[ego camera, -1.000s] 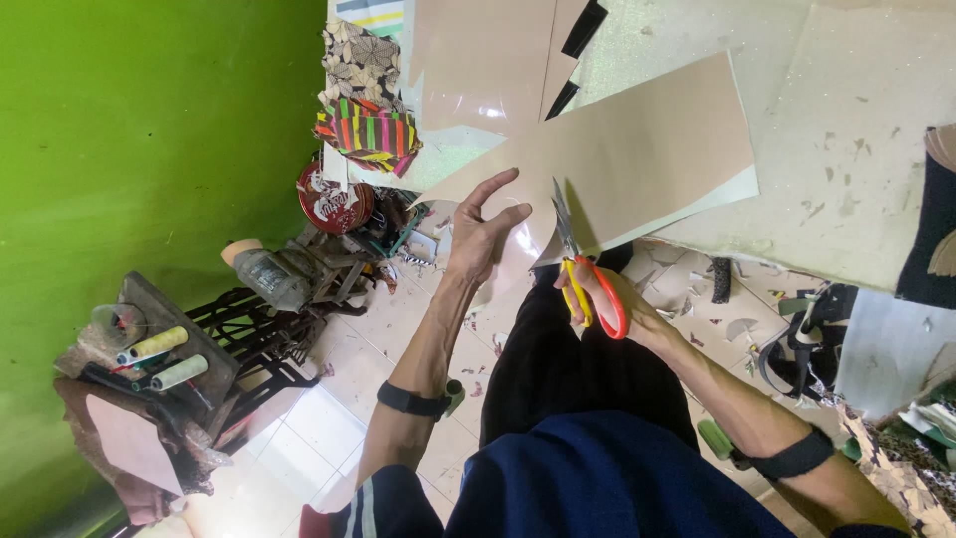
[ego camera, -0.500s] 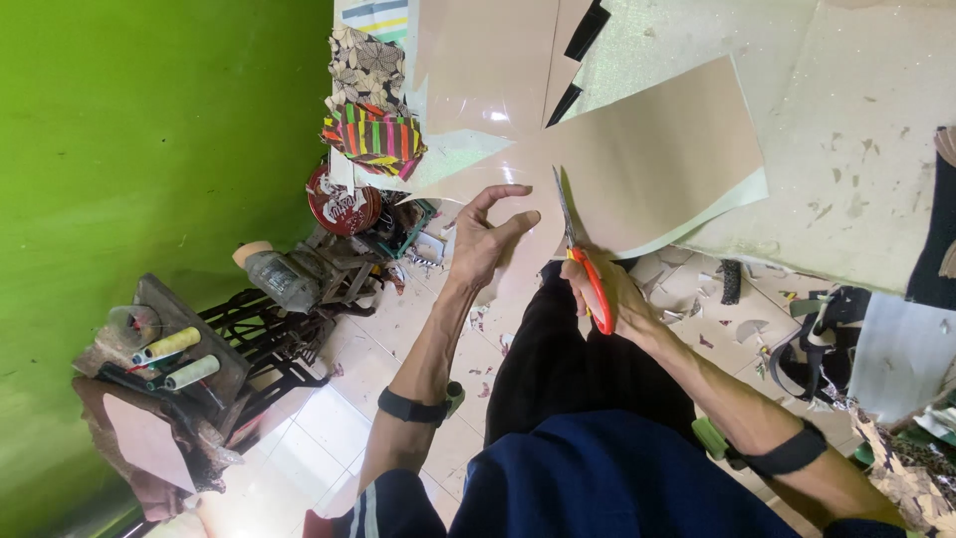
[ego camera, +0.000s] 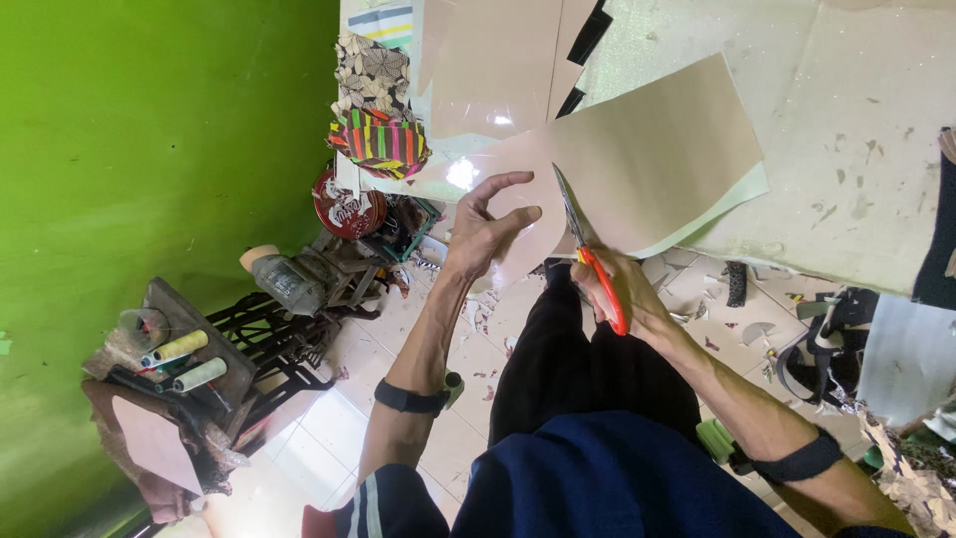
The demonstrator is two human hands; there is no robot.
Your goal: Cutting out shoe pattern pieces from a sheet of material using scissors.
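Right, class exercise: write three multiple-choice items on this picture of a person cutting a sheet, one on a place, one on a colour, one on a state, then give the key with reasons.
1. Where do the spools of thread lie?
A. on the dark stand by the green wall
B. on the sheet being cut
C. in the left hand

2. What colour are the handles of the scissors?
A. blue
B. orange-red
C. black

3. How is the tan sheet being held?
A. lying untouched on the floor
B. rolled into a tube
C. gripped by the left hand while the right hand works the scissors into it

Key: 1 A, the spools rest on the stand next to the green wall. 2 B, the handles in the right hand are orange-red. 3 C, the left fingers curl on the sheet's edge and the blades point into it.
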